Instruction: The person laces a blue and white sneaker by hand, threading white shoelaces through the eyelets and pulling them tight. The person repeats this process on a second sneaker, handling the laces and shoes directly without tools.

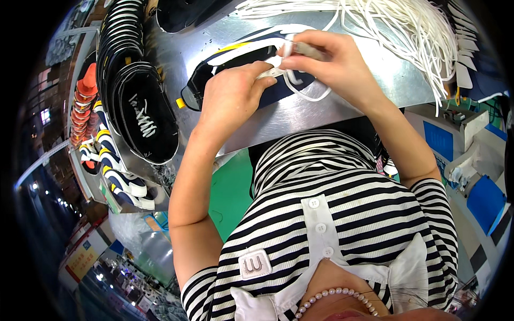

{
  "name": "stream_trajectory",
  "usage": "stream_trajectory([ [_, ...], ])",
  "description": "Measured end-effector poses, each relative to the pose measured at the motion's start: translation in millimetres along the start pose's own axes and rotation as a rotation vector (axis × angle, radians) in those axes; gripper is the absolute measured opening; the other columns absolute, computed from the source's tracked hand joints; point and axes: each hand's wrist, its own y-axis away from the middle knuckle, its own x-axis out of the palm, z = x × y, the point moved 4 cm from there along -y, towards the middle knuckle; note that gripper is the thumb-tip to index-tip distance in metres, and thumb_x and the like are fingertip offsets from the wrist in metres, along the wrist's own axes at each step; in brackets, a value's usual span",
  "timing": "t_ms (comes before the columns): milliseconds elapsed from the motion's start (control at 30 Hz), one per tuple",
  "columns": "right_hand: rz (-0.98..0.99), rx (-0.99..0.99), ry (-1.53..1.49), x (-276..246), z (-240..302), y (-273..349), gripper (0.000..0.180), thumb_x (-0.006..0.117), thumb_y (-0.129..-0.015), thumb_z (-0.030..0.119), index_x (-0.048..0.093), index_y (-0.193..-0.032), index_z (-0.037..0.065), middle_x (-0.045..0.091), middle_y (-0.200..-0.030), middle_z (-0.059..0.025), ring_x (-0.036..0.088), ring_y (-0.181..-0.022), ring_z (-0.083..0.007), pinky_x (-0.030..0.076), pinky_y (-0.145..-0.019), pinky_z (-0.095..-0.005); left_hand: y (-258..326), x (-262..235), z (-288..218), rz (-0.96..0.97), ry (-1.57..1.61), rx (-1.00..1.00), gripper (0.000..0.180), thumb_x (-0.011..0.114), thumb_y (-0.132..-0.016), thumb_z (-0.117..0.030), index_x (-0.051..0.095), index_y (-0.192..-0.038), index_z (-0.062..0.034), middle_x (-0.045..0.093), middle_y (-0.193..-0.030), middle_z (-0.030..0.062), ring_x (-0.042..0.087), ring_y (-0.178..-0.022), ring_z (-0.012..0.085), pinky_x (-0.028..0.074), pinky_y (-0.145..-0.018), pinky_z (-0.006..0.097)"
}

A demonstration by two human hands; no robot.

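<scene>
A navy shoe upper (278, 97) with white trim and a yellow stripe lies on its side on the metal tabletop (251, 131). My left hand (235, 93) is closed on the upper near its white lacing edge, thumb and index finger pinching there. Close beside it, my right hand (337, 64) is closed, with a white shoelace (316, 100) looping from its fingers down to the upper. A slim greyish piece (310, 51) also shows between the right fingers; I cannot make out what it is. The fingertips are slightly blurred, and the lace holes are partly hidden behind them.
Loose white shoelaces (396, 32) are heaped at the back right. Nested black shoe pieces (142, 117) line the table's left side. Beyond them stand an orange-red stack (85, 96) and more navy-white uppers (120, 179). White strips (463, 75) hang at the far right.
</scene>
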Motion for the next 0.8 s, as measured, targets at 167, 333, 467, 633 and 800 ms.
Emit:
stream_trajectory([
  [167,-0.024,-0.096,-0.201,12.2,-15.9,-21.0,0.014,0.071,-0.085,0.015,0.071,-0.094,0.004,0.068,-0.079,0.0005,0.057,-0.069,-0.0055,0.045,-0.065,-0.0214,5.9,-9.0,-0.4,-0.052,0.228,-0.066,0.026,0.054,-0.097,-0.023,0.068,-0.107,-0.0037,0.068,-0.091,0.0181,0.065,-0.082,0.0339,0.049,-0.073,0.042],
  [333,-0.064,0.028,-0.288,12.8,-20.5,-24.5,0.014,0.070,-0.086,0.015,0.069,-0.095,0.004,0.070,-0.082,-0.0016,0.061,-0.072,-0.0067,0.047,-0.066,-0.0232,-3.7,-15.4,-12.6,-0.002,0.216,-0.109,0.030,0.056,-0.096,-0.028,0.068,-0.104,-0.0017,0.067,-0.082,0.0177,0.064,-0.076,0.0345,0.048,-0.070,0.041],
  [467,-0.080,-0.075,-0.179,17.1,-28.2,-29.6,0.015,0.065,-0.092,0.013,0.065,-0.102,0.002,0.071,-0.089,-0.0025,0.063,-0.082,-0.0059,0.048,-0.072,-0.0190,-11.1,-5.3,-4.3,0.046,0.161,-0.155,0.032,0.062,-0.091,-0.036,0.071,-0.096,-0.0063,0.065,-0.069,0.0125,0.063,-0.068,0.0312,0.047,-0.064,0.041],
  [633,-0.138,0.021,-0.164,9.4,-32.7,-23.3,0.026,0.065,-0.093,0.015,0.057,-0.114,0.001,0.069,-0.095,-0.0054,0.063,-0.086,-0.0078,0.049,-0.075,-0.0208,-17.0,7.0,0.7,-0.068,0.104,-0.189,0.025,0.068,-0.088,-0.032,0.073,-0.092,-0.0082,0.065,-0.068,0.0075,0.060,-0.060,0.0212,0.047,-0.061,0.032],
  [800,-0.126,-0.031,0.067,-1.5,-21.1,9.4,0.016,0.064,-0.092,0.016,0.058,-0.096,0.002,0.067,-0.075,-0.0088,0.067,-0.070,-0.0184,0.050,-0.065,-0.0290,-17.5,11.0,0.7,-0.164,0.106,-0.186,0.025,0.071,-0.087,-0.031,0.073,-0.089,-0.0067,0.067,-0.070,0.0060,0.061,-0.060,0.0175,0.047,-0.061,0.029],
])
